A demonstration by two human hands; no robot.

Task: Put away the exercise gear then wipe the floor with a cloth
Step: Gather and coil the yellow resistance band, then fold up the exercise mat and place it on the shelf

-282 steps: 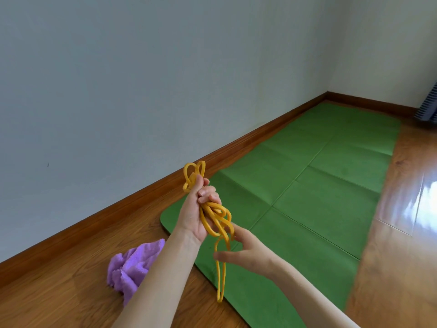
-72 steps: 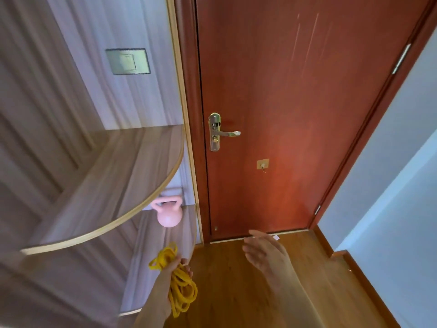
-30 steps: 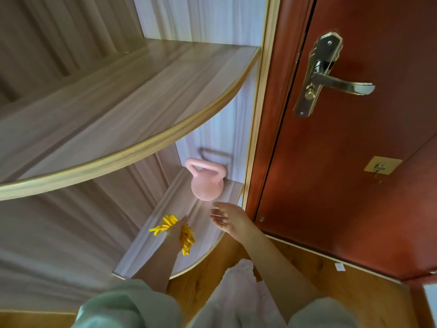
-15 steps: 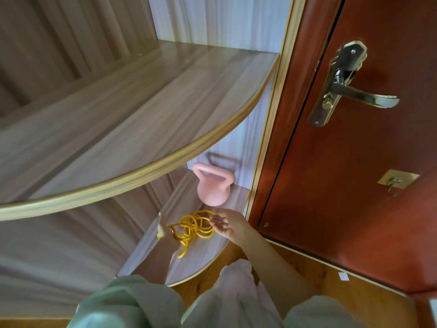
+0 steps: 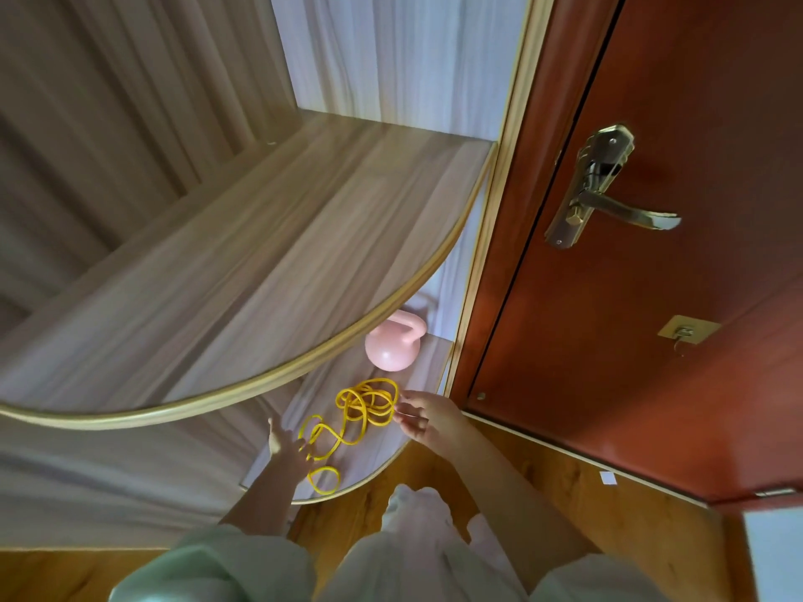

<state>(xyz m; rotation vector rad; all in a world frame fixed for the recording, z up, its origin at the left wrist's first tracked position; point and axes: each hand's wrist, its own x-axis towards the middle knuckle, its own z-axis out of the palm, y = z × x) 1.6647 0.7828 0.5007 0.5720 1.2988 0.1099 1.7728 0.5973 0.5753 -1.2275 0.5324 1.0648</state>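
A red-brown door (image 5: 652,319) with a brass lever handle (image 5: 608,193) is seen at the right, beside a wood-grain corner unit whose upper shelf (image 5: 226,275) overhangs a lower shelf (image 5: 378,462). A pink kettlebell (image 5: 393,345) is set at the back of the lower shelf. In front of it, a yellow band (image 5: 360,414) is spread in loose loops across the shelf. The right hand (image 5: 428,417) is held at the band's right edge, fingertips pinched on a strand. The left hand (image 5: 289,449) is held open, fingers spread, touching the loops at the band's left. No writing can be read.
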